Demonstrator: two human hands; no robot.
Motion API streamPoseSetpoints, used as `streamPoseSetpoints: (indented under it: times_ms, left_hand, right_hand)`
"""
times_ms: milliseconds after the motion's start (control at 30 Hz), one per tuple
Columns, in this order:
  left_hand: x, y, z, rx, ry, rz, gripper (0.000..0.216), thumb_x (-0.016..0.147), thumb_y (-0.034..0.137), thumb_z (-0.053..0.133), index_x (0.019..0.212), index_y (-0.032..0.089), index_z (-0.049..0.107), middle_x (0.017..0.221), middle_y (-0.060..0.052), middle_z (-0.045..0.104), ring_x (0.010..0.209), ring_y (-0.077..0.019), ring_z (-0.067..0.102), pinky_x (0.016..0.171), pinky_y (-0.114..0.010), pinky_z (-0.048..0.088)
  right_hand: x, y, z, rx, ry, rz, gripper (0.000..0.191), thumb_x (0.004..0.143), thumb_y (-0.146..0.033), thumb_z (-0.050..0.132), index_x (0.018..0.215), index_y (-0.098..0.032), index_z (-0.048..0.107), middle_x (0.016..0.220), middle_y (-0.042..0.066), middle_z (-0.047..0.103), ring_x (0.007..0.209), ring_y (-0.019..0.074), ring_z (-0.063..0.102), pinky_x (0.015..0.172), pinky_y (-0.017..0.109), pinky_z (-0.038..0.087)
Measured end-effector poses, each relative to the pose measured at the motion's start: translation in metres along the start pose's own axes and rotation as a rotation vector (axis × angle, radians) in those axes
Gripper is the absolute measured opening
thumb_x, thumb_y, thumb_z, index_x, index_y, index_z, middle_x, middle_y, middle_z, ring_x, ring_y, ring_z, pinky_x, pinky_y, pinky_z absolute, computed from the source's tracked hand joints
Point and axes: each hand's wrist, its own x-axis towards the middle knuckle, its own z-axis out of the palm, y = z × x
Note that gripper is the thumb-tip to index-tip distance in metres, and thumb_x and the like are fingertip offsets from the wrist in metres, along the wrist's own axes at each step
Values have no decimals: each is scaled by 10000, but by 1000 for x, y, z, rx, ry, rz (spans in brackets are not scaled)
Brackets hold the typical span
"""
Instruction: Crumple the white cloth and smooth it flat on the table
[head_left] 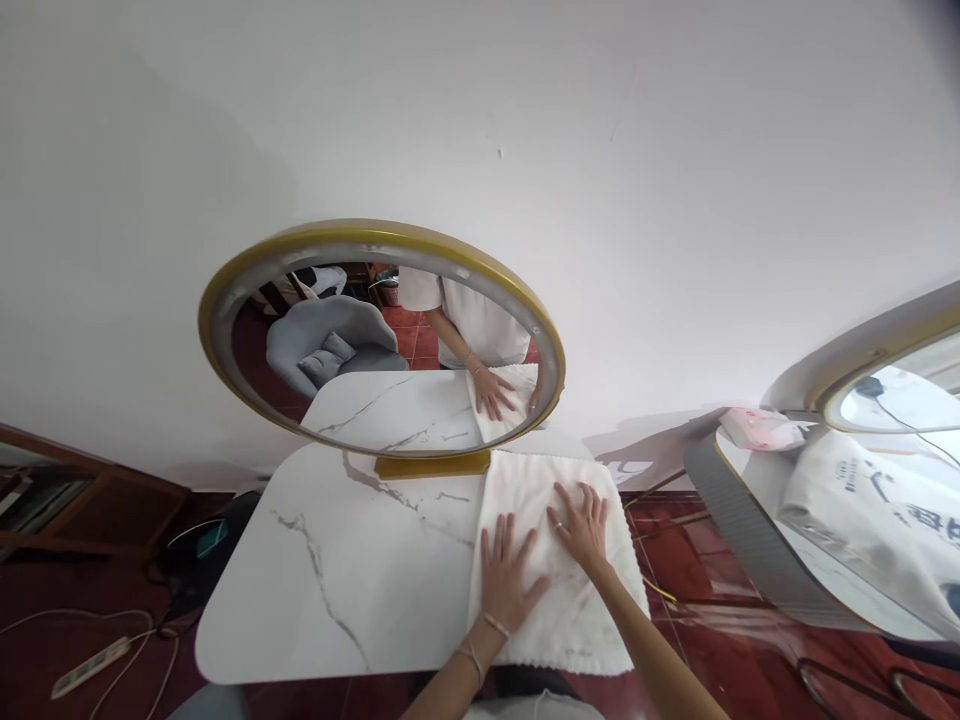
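Note:
A white towel lies spread on the right part of a white marble table, hanging a little over the right edge. My left hand rests flat on the towel, fingers stretched out and apart. My right hand also lies flat on it, just right of and beyond the left one, fingers spread, a ring on one finger. Neither hand holds anything.
A round gold-framed mirror stands at the table's far edge against the white wall and reflects my hands and a grey chair. At the right stands another table with a white bag. A power strip and cables lie on the red floor at left.

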Motion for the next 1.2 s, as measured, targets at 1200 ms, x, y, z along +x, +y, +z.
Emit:
streamPoseSetpoints:
  times_ms: [1200]
  left_hand:
    - [-99,-154,-85,186,-12,63,680,854,557,486,1456,317,281,1541,-105,242,1413,-321,190,1126,-518,3]
  right_hand:
    - [-45,-197,23,-49,-137,11,484,944,-419,323,1399,-287,421,1517,59,312,1436,277,126,1123,553,113]
